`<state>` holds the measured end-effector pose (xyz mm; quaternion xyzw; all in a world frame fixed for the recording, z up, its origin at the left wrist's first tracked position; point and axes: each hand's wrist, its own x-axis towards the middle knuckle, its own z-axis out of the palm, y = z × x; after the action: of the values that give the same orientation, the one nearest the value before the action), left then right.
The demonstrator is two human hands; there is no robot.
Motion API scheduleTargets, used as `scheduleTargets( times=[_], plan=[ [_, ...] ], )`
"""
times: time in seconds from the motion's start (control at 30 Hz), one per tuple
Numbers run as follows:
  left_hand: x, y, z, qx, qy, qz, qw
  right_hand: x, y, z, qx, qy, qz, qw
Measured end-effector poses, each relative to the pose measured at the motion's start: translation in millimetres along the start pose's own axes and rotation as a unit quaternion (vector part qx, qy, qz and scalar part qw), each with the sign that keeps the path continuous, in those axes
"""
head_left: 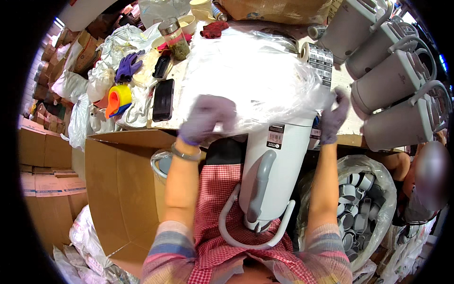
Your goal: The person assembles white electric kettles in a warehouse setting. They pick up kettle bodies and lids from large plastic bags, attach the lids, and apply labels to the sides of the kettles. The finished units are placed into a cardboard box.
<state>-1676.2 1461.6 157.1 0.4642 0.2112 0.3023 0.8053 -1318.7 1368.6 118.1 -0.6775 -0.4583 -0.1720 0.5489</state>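
Note:
A large light-grey insulated jug (275,175) with a darker grey side handle and a looped carrying handle rests tilted across my lap. Its labelled end leans at the table's edge. Over that end spreads a clear plastic bag (255,85), lying out on the tabletop. My left hand (208,118), in a purple glove and blurred, is closed at the bag's left side. At its right side my right hand (335,116), gloved too, has its fingers curled in on the bag's edge. The bag's mouth is hard to make out.
Several similar grey jugs (395,78) stand along the right. A label roll (318,59), black phone (163,100) and glass jar (175,40) lie or stand on the table. Below are an open cardboard box (123,189) and a plastic-lined bin of grey lids (350,189). A person sits at right.

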Motion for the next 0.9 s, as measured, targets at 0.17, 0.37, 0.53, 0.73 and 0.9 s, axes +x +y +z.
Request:
scheduleTargets(
  times=[0.17,0.37,0.53,0.73,0.9],
  plan=[
    [-53,-27,68,0.39,0.015,0.173,0.904,-124,-25,-88,0.081,-0.395,-0.113,0.908],
    [-137,-75,146,0.341,0.16,0.045,0.925,-134,-91,-173,0.064,-0.484,0.105,0.866],
    [-161,-81,131,0.226,0.387,0.107,0.887,-128,-216,-201,0.094,-0.504,0.025,0.858],
    [-253,-46,103,0.363,0.554,0.351,0.663,-216,-135,-178,0.425,-0.474,0.614,0.467],
    [-337,39,77,0.636,0.579,0.301,0.413,-212,-257,-124,0.627,-0.515,0.403,0.423]
  ],
)
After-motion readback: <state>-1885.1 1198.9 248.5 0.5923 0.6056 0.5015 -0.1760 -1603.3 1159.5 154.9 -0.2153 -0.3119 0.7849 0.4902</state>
